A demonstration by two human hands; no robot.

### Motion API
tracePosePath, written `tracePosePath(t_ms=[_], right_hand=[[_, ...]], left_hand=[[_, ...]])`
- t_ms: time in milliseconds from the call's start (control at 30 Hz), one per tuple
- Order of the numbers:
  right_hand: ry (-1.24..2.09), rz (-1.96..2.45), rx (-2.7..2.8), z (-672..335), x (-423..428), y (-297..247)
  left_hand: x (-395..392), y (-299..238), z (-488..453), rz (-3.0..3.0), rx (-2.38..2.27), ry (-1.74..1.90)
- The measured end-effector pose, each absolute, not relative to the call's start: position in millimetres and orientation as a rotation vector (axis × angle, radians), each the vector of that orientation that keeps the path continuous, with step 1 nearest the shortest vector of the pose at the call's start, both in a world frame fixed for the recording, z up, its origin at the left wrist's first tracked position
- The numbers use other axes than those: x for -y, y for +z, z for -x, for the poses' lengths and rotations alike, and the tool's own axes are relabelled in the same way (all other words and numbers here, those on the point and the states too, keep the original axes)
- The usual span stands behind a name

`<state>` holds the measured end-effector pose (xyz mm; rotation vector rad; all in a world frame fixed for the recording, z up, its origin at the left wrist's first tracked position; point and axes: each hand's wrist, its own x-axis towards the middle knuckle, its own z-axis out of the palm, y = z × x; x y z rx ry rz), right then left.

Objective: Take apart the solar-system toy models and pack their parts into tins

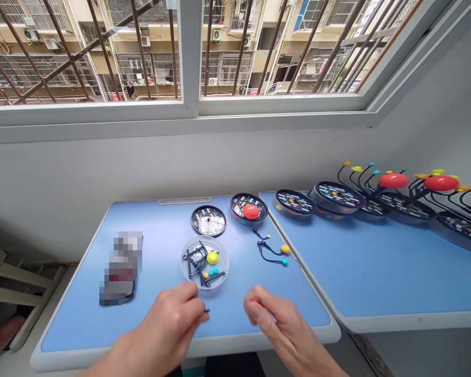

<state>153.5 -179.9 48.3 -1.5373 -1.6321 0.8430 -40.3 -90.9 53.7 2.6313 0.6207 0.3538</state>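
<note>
Above the front of the blue table my left hand (176,314) is closed in a pinch. A thin black stick-like part (206,311) pokes out from its fingertips, the rest hidden. My right hand (277,319) is closed a little to the right, and whatever its curled fingers hold cannot be seen. Just beyond my left hand sits a clear round dish (225,272) of black arms, a yellow piece (212,257) and small blue and orange beads. Farther right lie black curved arms tipped with an orange ball (285,249) and a teal ball (284,262).
A round black lid (209,220) and a round base (235,217) with a red ball (251,211) stand at the back. On the adjoining right table are several round cases (295,203) and assembled models with red balls (441,183). A blurred-out flat object (121,269) lies left.
</note>
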Motion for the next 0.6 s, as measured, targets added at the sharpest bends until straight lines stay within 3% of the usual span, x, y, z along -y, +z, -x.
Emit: tracePosePath(t_ms=[133,267,600], right_hand=[[0.514,1.574,1.784,-161,152,35],[0.223,1.643,1.866,-160,122,14],[0.249,1.675,1.767,-177,123,5]], left_hand=[[65,36,26,-2.82,-0.711,0.545],[49,25,5,-2.873,-0.818,0.405],[39,24,-6,-2.856,-0.844,0.265]])
